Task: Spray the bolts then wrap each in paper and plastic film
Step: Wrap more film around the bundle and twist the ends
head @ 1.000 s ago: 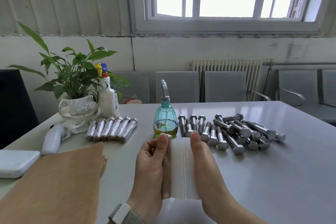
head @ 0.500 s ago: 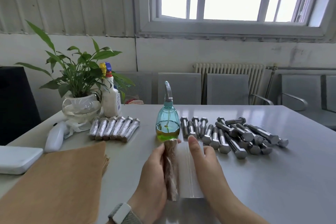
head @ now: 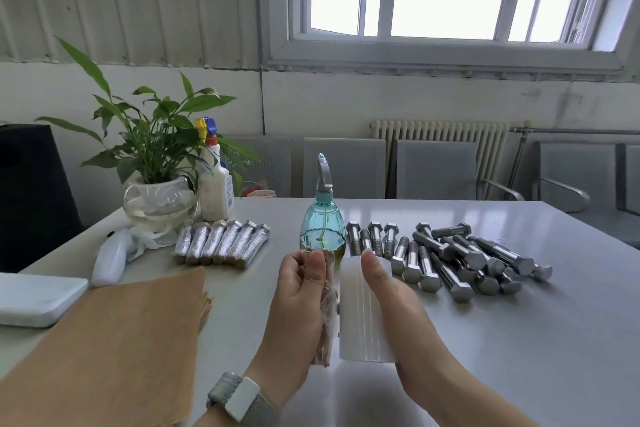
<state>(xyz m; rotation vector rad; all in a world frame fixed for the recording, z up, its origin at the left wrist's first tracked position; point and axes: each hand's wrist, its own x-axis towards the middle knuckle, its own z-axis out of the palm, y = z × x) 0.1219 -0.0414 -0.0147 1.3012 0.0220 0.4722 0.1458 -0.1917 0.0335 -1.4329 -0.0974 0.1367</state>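
Both hands [head: 298, 302] higher, paper-wrapped bolt [head: 327, 308] upright.

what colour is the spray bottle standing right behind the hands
Clear teal-blue spray bottle with a grey trigger and yellowish liquid at the bottom; the head view shows it.

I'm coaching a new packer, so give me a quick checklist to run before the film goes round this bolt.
1. Paper-wrapped bolt held firmly: ok, the left hand grips it.
2. Film roll under control: ok, the right hand holds it, thumb on top.
3. Roll close beside the bolt: ok, they sit side by side.
4. Film end stuck to the paper: cannot tell.
5. Room beside the finished wrapped bolts: ok, bare table lies next to the row.
6. Bare bolts left to do: ok, a pile lies at right.
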